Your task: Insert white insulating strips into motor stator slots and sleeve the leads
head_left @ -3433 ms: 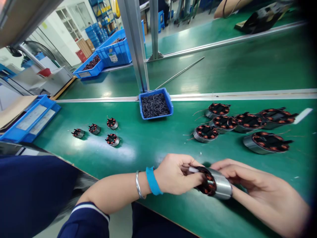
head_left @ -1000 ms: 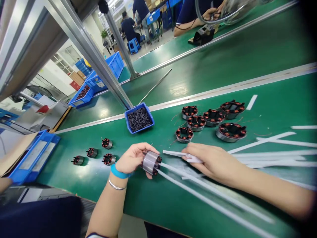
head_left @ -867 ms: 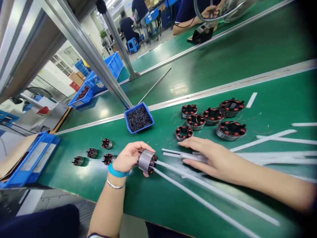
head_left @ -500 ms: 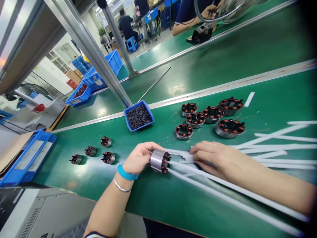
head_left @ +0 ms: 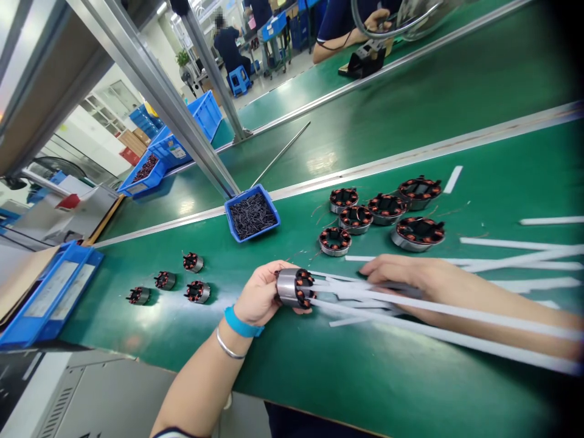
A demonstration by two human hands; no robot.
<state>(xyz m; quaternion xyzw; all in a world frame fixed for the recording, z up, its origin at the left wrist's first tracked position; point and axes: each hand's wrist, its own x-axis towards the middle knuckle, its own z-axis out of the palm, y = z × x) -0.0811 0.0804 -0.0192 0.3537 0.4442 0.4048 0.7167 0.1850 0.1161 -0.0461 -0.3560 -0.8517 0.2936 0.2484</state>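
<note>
My left hand [head_left: 262, 295] is closed around a motor stator [head_left: 287, 288], a steel ring with black slots and copper windings facing right. Two long white strips [head_left: 438, 306] run from its slotted end to the lower right, passing in front of my right forearm. My right hand [head_left: 401, 277] is beside it, fingers curled over several loose white strips [head_left: 349, 320] near the table; its lower fingers are partly hidden and blurred. Behind, several finished-looking stators [head_left: 335, 242] with loose copper wires lie in a group. Several smaller stators [head_left: 197, 292] lie to the left.
A blue bin [head_left: 253, 214] of short black sleeves stands beside the metal post [head_left: 182, 128]. A thin rod [head_left: 283, 152] lies behind it. Blue trays [head_left: 68, 292] are at the left. More white strips [head_left: 511, 244] are scattered at right. Across the bench, a person's arm [head_left: 335, 45] is visible.
My right hand has shifted slightly right among the strips, which now lie differently beneath it. The long strips from the stator have swung upward across my right forearm. The left hand keeps its hold.
</note>
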